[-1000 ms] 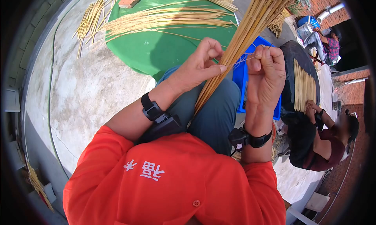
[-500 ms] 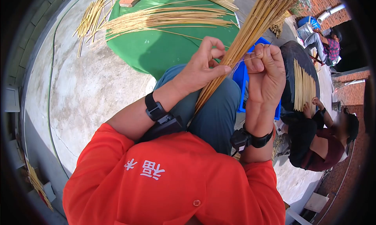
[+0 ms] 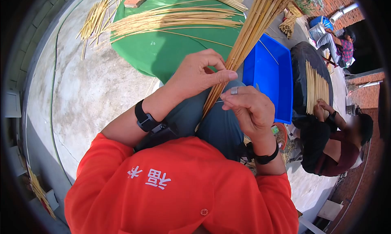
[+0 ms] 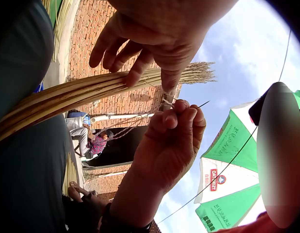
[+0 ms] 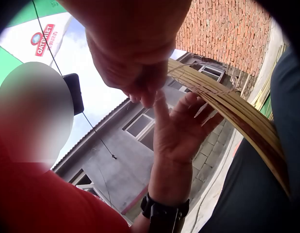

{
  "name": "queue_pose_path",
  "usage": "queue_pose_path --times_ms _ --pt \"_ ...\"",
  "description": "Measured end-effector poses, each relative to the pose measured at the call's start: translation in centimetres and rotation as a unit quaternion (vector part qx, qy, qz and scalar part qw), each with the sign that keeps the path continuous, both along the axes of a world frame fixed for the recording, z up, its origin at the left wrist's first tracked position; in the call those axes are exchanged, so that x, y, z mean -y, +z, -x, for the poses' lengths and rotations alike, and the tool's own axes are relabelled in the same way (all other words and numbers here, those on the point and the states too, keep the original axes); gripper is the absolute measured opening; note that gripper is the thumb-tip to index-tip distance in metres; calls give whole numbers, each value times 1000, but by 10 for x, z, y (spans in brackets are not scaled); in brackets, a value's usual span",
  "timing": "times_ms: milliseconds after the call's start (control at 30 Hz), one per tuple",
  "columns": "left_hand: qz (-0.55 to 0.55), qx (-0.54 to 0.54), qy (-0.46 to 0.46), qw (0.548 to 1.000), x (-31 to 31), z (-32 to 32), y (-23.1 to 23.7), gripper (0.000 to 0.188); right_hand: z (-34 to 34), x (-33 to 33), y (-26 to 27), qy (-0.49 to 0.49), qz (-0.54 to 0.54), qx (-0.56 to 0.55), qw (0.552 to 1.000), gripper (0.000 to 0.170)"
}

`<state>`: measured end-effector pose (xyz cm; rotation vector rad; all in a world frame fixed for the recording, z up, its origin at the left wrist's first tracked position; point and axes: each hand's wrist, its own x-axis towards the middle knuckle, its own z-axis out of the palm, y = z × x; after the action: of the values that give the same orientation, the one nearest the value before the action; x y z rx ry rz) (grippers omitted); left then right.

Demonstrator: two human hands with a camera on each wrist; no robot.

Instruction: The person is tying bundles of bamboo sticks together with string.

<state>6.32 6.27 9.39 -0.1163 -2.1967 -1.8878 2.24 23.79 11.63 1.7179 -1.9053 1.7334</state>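
Note:
A long bundle of thin stalks (image 3: 244, 38) leans up from between the person's knees, its feathery heads at the top. The left hand (image 3: 199, 73) lies against it, thumb extended across the front; in the left wrist view the left hand (image 4: 159, 36) has its fingers spread, one touching the stalks (image 4: 91, 90). Just below, the right hand (image 3: 252, 107) pinches a needle (image 3: 219, 101); its dark tip (image 4: 204, 104) sticks out past the fingertips. Thin twisted thread (image 4: 128, 128) trails beside the right hand (image 4: 167, 145). Strands of thread cross the bundle (image 5: 247, 119) near the left hand (image 5: 176, 136).
A green cloth (image 3: 175, 50) carries loose stalks (image 3: 175, 20) and a brick (image 3: 135, 0). Right of the knees are a blue bin (image 3: 269, 79) and a round pot (image 3: 281, 136). Another person (image 3: 338, 148) handles stalks on a dark surface (image 3: 299, 71); someone else sits farther back.
The right hand has moved down and left, from right of the bundle to beside its lower part, and turned over. The left hand has shifted slightly left; its thumb stays over the stalks.

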Motion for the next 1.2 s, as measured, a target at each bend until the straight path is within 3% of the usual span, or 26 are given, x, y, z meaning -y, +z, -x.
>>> queue_pose_path --times_ms 33,200,300,467,700,767,900,967,1000,1067,1200 --pt "1 0 1 1000 0 1 0 12 0 2 -3 0 -21 -111 994 20" --pt "63 2 25 998 -3 8 -2 13 1 7 -11 -18 -19 -174 984 16" --pt "65 -26 30 997 -4 9 -3 11 2 7 -12 -16 -8 -125 992 23" --pt "85 -35 43 995 -7 8 -3 10 -1 5 -10 -15 3 -38 999 16" --pt "82 -27 58 995 -7 7 -2 7 6 2 -13 -6 -15 -59 998 12" --pt "84 -23 62 994 -6 5 1 7 7 -1 -13 -101 -19 57 993 11" --pt "95 -44 71 992 -7 2 6 9 19 -1 -5 -182 2 117 976 9" --pt "94 -63 74 991 -8 1 4 8 25 -1 -4 -236 -15 13 972 10" --pt "93 -83 76 989 -8 1 2 7 27 0 -3 -236 -15 12 971 10" --pt "122 -119 82 982 -8 2 -2 6 32 4 -1 -283 -32 -194 939 17" --pt "182 -185 97 961 -8 3 -6 7 37 8 -1 -291 -49 -255 921 24"
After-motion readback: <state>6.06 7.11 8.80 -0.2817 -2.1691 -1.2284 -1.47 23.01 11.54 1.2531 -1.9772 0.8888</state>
